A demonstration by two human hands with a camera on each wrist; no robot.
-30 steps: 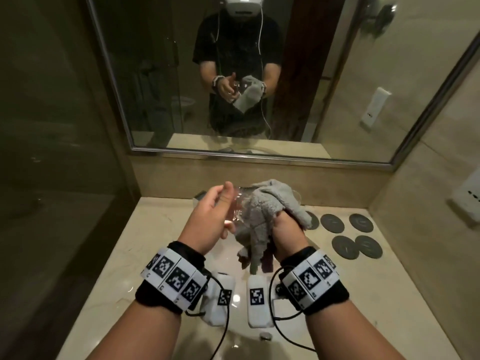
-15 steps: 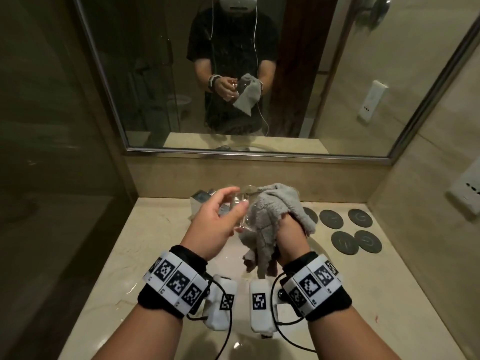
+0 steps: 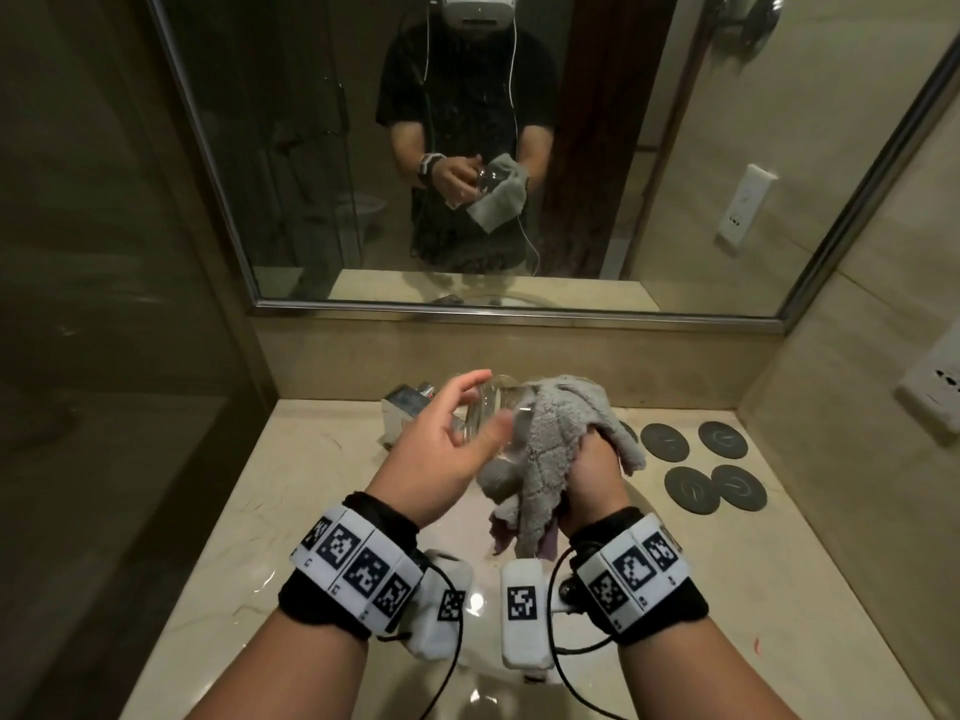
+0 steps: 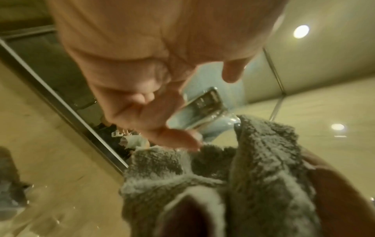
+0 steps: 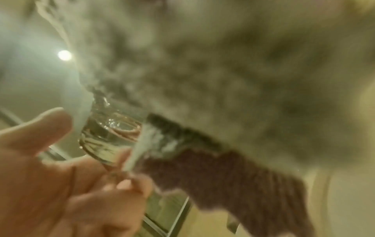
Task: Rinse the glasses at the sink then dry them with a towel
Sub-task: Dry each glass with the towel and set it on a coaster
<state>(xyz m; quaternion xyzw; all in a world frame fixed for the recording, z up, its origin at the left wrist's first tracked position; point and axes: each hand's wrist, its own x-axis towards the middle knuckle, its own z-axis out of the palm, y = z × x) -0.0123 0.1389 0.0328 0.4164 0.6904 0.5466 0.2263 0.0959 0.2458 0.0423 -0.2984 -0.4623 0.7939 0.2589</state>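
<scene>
Over the sink, my left hand [image 3: 480, 407] holds a clear glass [image 3: 501, 402] tilted on its side, thumb on the near wall and fingers curled over the far side. My right hand [image 3: 592, 467] grips a grey towel [image 3: 558, 428] bunched against the glass's right end, and its fingers are buried in the cloth. The right wrist view shows the glass [image 5: 113, 137] with its thick base toward my left hand [image 5: 61, 160] and the towel [image 5: 223, 72] covering its other end. The towel's loose corner hangs down between my wrists.
The pale sink basin [image 3: 483, 688] lies under my hands, with a chrome faucet [image 3: 410, 407] behind my left hand. Several dark round coasters [image 3: 693, 488] lie on the counter [image 3: 311, 485] to the right. A mirror [image 3: 311, 148] fills the back wall and a socket [image 3: 935, 387] is on the right wall.
My left thumb has slid along the glass toward the towel while the fingers shifted their hold. My right hand still grips the towel against the glass.
</scene>
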